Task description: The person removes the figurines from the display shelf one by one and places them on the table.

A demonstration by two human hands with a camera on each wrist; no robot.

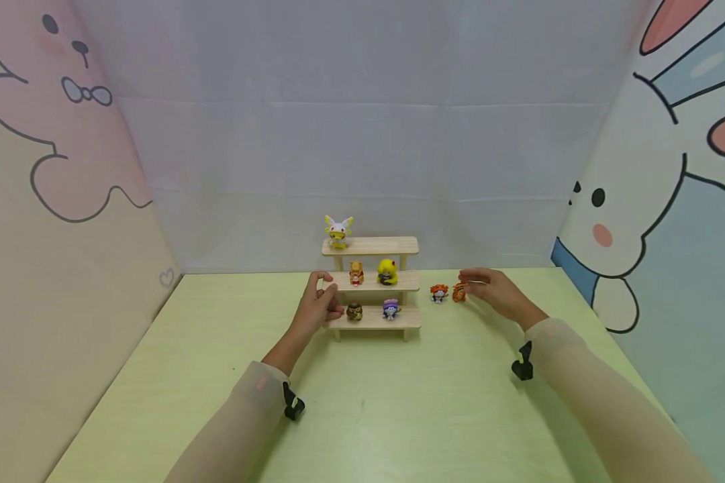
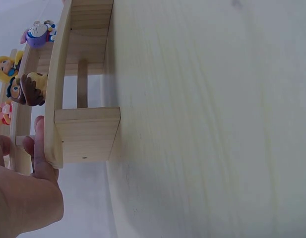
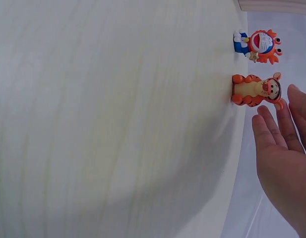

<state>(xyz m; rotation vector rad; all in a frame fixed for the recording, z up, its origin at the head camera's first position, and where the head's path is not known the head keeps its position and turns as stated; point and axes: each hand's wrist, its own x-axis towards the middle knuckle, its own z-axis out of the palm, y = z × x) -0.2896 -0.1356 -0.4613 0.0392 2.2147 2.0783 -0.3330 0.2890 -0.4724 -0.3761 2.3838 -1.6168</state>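
A three-tier wooden display stand [image 1: 371, 246] stands at the back of the table. My left hand [image 1: 315, 310] grips its left end, fingers curled about the middle and lowest boards. Close to those fingers is a brown owl figurine [image 2: 31, 90] on the lowest board. My right hand [image 1: 497, 293] is held beside an orange tiger figurine [image 3: 254, 90], its fingers fairly straight and their tips near the tiger's head. Whether they touch it, I cannot tell. Left of the tiger stands a blue-and-white figurine in an orange crab hat [image 3: 259, 45].
On the stand are a purple-hatted figurine [image 1: 390, 309], a yellow-haired figurine [image 1: 387, 272], a bear in red [image 1: 356, 273] and a white-hooded yellow figurine [image 1: 338, 231]. Behind the pale table [image 1: 362, 402] rises a white backdrop [image 1: 362, 134]; cartoon panels flank it.
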